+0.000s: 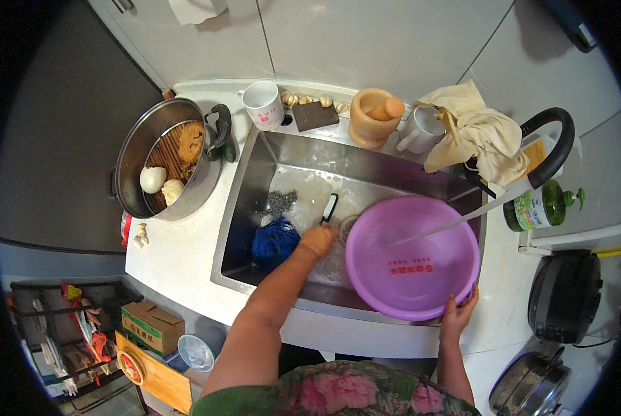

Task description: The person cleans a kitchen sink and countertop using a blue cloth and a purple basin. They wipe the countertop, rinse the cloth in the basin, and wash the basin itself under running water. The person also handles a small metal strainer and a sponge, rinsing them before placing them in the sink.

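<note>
A purple plastic basin [375, 281], bearing red writing, sits tilted on the right side of the stainless steel sink [310, 179]. Water [461, 218] streams from the black curved faucet [565, 135] into it. My right hand [457, 314] grips the basin's near right rim. Inside the sink, my left hand [319, 241] reaches down with curled fingers, left of the basin. Just beyond its fingers is a small kitchen tool with a white and black handle [330, 207]; whether I hold it is unclear. A blue mesh bundle [275, 243] and a steel wool scourer [280, 203] lie further left.
Left of the sink stands a steel pot [186, 205] with buns inside. Along the back are a white mug [263, 106], garlic bulbs [289, 99], a mortar [368, 125], another mug [420, 130] and a draped cloth [490, 135]. A green soap bottle [536, 208] stands right.
</note>
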`<state>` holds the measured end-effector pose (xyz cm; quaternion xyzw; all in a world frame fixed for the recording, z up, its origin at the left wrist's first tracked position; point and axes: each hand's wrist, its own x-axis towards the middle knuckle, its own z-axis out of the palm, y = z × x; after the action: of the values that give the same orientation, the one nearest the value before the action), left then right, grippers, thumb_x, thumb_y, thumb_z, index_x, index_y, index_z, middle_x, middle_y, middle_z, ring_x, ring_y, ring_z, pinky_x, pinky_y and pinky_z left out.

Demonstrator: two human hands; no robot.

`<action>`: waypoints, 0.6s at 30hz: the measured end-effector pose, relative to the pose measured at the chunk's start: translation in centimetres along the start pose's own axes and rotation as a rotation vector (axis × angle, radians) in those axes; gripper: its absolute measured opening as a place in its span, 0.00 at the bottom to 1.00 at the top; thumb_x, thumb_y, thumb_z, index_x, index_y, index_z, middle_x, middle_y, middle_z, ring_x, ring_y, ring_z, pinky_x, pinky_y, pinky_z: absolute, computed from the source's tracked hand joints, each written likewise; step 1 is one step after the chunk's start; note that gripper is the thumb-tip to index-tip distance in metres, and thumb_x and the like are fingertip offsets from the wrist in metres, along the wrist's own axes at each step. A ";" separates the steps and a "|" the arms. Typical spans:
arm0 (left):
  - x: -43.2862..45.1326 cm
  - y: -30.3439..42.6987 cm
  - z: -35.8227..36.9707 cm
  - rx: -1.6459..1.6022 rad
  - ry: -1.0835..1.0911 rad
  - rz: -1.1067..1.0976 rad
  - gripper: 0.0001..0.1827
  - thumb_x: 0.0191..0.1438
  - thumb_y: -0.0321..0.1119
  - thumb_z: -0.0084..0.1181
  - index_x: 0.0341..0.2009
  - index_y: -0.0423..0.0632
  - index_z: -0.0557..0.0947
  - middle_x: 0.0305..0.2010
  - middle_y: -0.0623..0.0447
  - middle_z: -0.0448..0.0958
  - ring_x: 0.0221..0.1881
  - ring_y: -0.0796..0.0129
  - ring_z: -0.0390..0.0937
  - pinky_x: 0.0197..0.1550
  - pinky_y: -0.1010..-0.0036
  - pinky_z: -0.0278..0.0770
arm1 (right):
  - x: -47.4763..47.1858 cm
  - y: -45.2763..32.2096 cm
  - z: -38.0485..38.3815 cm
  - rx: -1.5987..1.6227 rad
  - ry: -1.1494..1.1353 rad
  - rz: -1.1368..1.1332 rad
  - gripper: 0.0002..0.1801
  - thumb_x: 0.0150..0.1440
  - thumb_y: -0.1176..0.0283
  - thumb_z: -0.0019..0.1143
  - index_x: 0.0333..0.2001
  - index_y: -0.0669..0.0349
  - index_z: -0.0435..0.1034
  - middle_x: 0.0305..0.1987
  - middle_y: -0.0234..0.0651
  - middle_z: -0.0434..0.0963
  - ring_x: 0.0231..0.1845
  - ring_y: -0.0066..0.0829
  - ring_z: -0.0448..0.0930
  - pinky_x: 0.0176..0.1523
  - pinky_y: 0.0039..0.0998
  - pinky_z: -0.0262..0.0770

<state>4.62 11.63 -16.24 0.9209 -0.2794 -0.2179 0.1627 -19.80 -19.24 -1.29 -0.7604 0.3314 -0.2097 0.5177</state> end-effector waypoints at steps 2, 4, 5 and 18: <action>1.4 1.5 2.6 0.007 -0.077 0.102 0.15 0.56 0.36 0.44 0.46 0.51 0.79 0.46 0.42 0.77 0.43 0.49 0.78 0.44 0.57 0.78 | -0.7 0.3 0.2 0.015 0.002 0.022 0.36 0.54 0.82 0.50 0.65 0.64 0.47 0.58 0.46 0.63 0.56 0.34 0.68 0.61 0.31 0.61; 2.4 1.8 5.1 0.050 -0.103 0.129 0.16 0.58 0.35 0.42 0.48 0.46 0.78 0.49 0.42 0.75 0.47 0.50 0.77 0.44 0.58 0.78 | -1.4 0.5 0.5 -0.012 0.011 0.010 0.36 0.55 0.82 0.49 0.65 0.63 0.46 0.56 0.45 0.64 0.53 0.31 0.69 0.59 0.30 0.63; 2.9 1.7 6.1 0.090 -0.081 0.109 0.17 0.58 0.34 0.43 0.49 0.45 0.77 0.51 0.43 0.74 0.49 0.51 0.76 0.44 0.59 0.78 | -1.7 0.6 0.7 -0.020 0.017 0.061 0.35 0.55 0.82 0.49 0.65 0.63 0.46 0.55 0.45 0.65 0.51 0.30 0.69 0.58 0.29 0.64; 4.1 1.4 7.6 0.182 -0.006 0.156 0.23 0.54 0.39 0.49 0.55 0.48 0.73 0.55 0.41 0.71 0.50 0.53 0.75 0.46 0.60 0.78 | -2.1 -1.6 1.5 0.195 0.024 0.405 0.33 0.57 0.79 0.49 0.62 0.50 0.46 0.25 0.35 0.71 0.08 0.20 0.62 0.08 0.24 0.57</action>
<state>3.33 6.78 -23.41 0.9067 -0.3692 -0.1811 0.0940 -19.75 -16.37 -0.30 -0.6222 0.4616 -0.1414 0.6163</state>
